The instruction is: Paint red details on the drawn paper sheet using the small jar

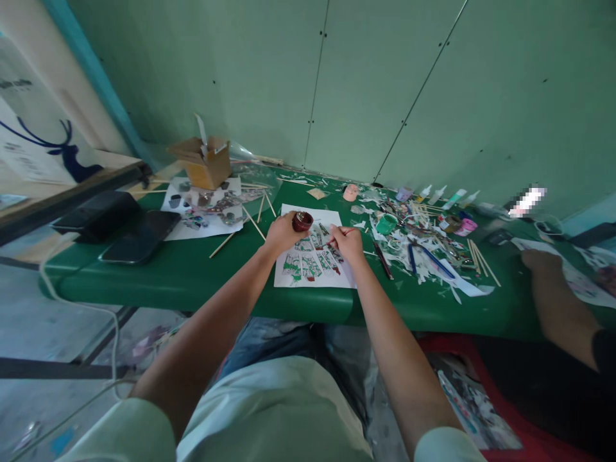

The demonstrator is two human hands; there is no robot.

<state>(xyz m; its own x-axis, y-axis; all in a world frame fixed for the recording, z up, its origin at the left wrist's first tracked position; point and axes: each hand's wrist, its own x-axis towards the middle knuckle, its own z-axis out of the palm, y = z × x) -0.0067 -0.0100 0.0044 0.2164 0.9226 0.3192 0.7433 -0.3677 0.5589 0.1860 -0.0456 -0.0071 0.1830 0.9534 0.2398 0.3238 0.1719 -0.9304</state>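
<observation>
A white sheet (283, 280) with green, red and dark painted shapes lies on the green table (192, 273) in front of me. Over its upper left part, my left hand (283, 232) is closed round a small dark red jar (303, 221), whose open top faces up. My right hand (347, 241) is over the sheet's right side, fingers pinched together on something thin that I cannot make out. The fingertips point left, toward the jar, with a small gap between them and it.
Left: a cardboard box (206, 168), a second sheet (233, 222), sticks, a black phone (140, 237). Right: a green pot (386, 223), blue-handled pliers (436, 260), paper scraps, small bottles. Another person's arm (561, 298) rests at the far right.
</observation>
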